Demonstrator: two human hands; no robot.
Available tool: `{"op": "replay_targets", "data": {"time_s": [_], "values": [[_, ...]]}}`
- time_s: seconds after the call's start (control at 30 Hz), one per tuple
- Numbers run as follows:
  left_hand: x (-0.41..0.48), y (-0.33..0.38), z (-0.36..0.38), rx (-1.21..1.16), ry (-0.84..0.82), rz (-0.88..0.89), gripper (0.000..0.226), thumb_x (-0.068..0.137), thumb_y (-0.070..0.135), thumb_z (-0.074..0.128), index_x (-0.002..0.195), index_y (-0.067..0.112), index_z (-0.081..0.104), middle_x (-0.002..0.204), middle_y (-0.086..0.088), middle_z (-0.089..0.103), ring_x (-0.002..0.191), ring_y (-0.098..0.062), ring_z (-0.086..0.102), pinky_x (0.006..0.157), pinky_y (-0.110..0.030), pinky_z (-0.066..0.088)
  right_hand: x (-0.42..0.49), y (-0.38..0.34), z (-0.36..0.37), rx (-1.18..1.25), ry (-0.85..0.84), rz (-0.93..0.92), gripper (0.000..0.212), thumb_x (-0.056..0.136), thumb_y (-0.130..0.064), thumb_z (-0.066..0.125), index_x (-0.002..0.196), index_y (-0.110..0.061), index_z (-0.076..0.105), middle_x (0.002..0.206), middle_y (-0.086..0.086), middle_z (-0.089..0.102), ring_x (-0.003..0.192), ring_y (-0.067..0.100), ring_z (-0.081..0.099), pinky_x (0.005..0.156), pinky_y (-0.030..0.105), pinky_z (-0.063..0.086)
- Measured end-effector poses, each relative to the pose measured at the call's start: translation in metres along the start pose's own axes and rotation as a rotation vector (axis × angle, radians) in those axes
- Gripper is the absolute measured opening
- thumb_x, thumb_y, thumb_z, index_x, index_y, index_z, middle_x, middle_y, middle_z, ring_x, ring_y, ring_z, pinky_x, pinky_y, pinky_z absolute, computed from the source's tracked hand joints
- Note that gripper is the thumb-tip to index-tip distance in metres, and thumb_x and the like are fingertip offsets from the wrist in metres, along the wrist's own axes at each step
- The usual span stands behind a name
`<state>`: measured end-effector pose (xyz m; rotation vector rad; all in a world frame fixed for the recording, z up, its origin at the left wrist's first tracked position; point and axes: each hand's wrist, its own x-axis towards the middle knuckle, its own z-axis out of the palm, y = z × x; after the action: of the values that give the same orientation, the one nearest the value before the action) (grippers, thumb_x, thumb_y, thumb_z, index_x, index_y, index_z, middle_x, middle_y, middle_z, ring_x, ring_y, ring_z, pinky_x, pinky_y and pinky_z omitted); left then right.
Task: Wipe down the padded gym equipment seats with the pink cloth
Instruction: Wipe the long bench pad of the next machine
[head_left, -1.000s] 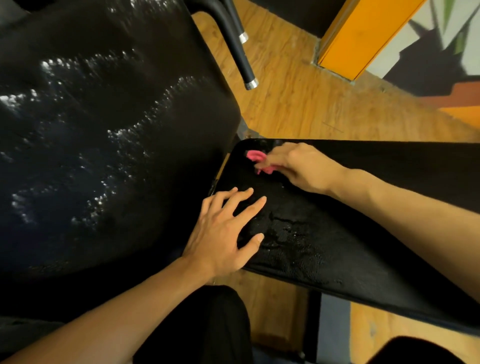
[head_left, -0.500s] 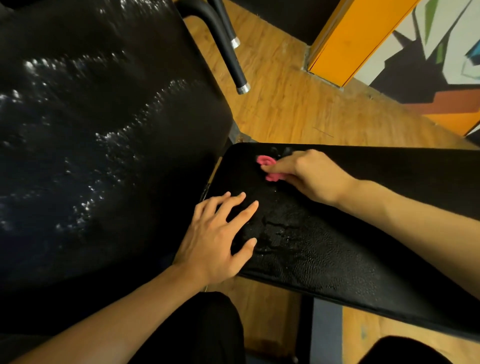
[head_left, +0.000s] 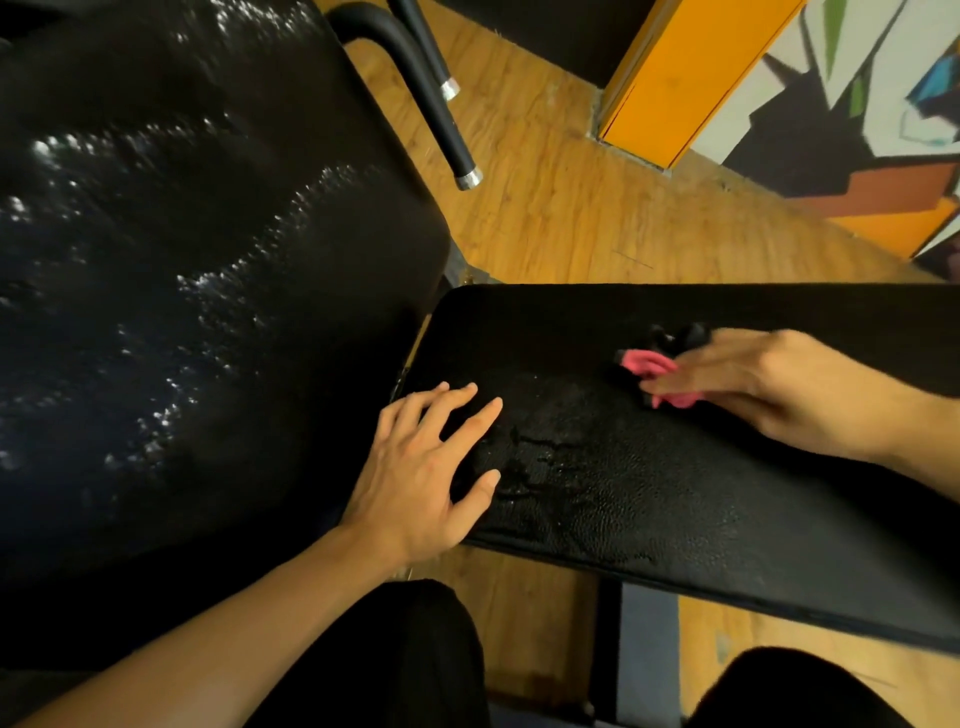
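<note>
A flat black padded seat (head_left: 649, 499) runs from the centre to the right edge. My right hand (head_left: 769, 389) holds the pink cloth (head_left: 649, 366) against its far half, and only a crumpled end of the cloth shows past my fingers. My left hand (head_left: 421, 478) rests flat with spread fingers on the seat's left end. A large black padded backrest (head_left: 182, 286) with shiny highlights fills the left side.
Two black metal handles with silver end caps (head_left: 441, 124) stick out beyond the backrest. A wooden floor (head_left: 561, 208) lies behind, with an orange pillar (head_left: 685, 73) and a painted wall (head_left: 857, 114) at the top right. My dark-clothed knees (head_left: 395, 660) are below the seat.
My right hand has slid the pink cloth to the right along the seat, away from its left corner. My left hand has stayed flat in the same spot.
</note>
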<state>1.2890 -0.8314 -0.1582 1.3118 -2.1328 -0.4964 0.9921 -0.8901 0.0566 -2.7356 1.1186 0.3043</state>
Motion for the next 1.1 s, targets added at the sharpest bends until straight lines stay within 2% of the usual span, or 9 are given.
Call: {"op": "replay_targets", "data": {"time_s": [0.13,0.3,0.43,0.53,0.63,0.7,0.8,0.93,1.1], "values": [[0.000,0.000,0.001,-0.005,0.011,-0.004,0.067,0.094,0.054,0.048,0.151,0.019,0.052,0.156,-0.004,0.047,0.145,-0.028,0.041,0.115,-0.050,0.036,0.008,0.001,0.011,-0.032,0.020,-0.023,0.039,0.104,-0.029,0.048,0.140,-0.023,0.061,0.135,-0.012,0.064,0.121,0.017,0.062,0.100,0.040,0.052],[0.000,-0.001,0.001,-0.008,0.018,-0.005,0.066,0.093,0.053,0.050,0.148,0.018,0.056,0.152,-0.005,0.049,0.142,-0.029,0.043,0.113,-0.051,0.038,0.104,-0.017,0.051,-0.048,0.002,-0.051,0.043,0.098,-0.031,0.048,0.135,-0.018,0.065,0.130,-0.002,0.068,0.119,0.025,0.063,0.100,0.042,0.052],[0.000,-0.001,0.002,-0.010,0.030,-0.001,0.066,0.092,0.052,0.052,0.148,0.018,0.058,0.149,-0.006,0.051,0.138,-0.028,0.045,0.110,-0.051,0.039,0.188,-0.030,0.083,-0.028,-0.015,-0.052,0.037,0.104,-0.027,0.051,0.139,-0.024,0.062,0.130,-0.001,0.068,0.122,0.029,0.060,0.097,0.047,0.051],[0.000,-0.001,0.001,-0.019,0.036,0.003,0.065,0.092,0.052,0.052,0.147,0.018,0.058,0.149,-0.006,0.051,0.138,-0.028,0.046,0.111,-0.049,0.039,0.212,-0.035,0.088,0.000,-0.024,-0.057,0.032,0.103,-0.024,0.053,0.131,-0.022,0.068,0.124,0.001,0.071,0.118,0.029,0.061,0.096,0.047,0.050],[0.000,-0.001,0.002,-0.025,0.040,0.011,0.065,0.093,0.052,0.050,0.148,0.017,0.058,0.150,-0.006,0.051,0.138,-0.028,0.046,0.111,-0.049,0.038,0.178,-0.032,0.079,0.064,0.010,-0.113,0.030,0.100,-0.015,0.059,0.127,-0.020,0.070,0.119,-0.002,0.072,0.108,0.025,0.062,0.093,0.043,0.051],[-0.001,-0.001,0.002,-0.030,0.046,0.010,0.065,0.093,0.052,0.050,0.148,0.017,0.058,0.150,-0.005,0.051,0.139,-0.028,0.045,0.111,-0.050,0.038,0.132,-0.028,0.063,0.105,0.006,-0.134,0.030,0.100,-0.013,0.059,0.126,-0.019,0.071,0.116,-0.005,0.072,0.103,0.018,0.061,0.091,0.033,0.049],[-0.002,-0.001,0.003,-0.033,0.052,0.006,0.065,0.093,0.052,0.051,0.147,0.017,0.057,0.149,-0.004,0.050,0.139,-0.028,0.045,0.111,-0.053,0.039,0.053,-0.024,0.029,0.105,-0.027,-0.075,0.033,0.101,-0.021,0.051,0.128,-0.020,0.069,0.119,-0.011,0.069,0.105,0.008,0.058,0.094,0.025,0.047],[-0.002,-0.001,0.003,-0.026,0.061,0.007,0.065,0.092,0.052,0.051,0.144,0.015,0.058,0.148,-0.005,0.051,0.138,-0.028,0.045,0.111,-0.052,0.039,-0.010,-0.022,0.010,0.051,-0.019,-0.036,0.039,0.102,-0.030,0.046,0.134,-0.021,0.065,0.132,-0.013,0.064,0.122,0.012,0.058,0.102,0.034,0.049],[-0.002,-0.002,0.004,-0.040,0.074,0.010,0.065,0.091,0.051,0.053,0.144,0.014,0.060,0.147,-0.006,0.051,0.138,-0.029,0.046,0.111,-0.052,0.040,0.044,-0.032,0.045,-0.011,0.038,-0.060,0.038,0.098,-0.022,0.052,0.133,-0.015,0.067,0.140,-0.005,0.062,0.126,0.021,0.059,0.106,0.039,0.047]]}}
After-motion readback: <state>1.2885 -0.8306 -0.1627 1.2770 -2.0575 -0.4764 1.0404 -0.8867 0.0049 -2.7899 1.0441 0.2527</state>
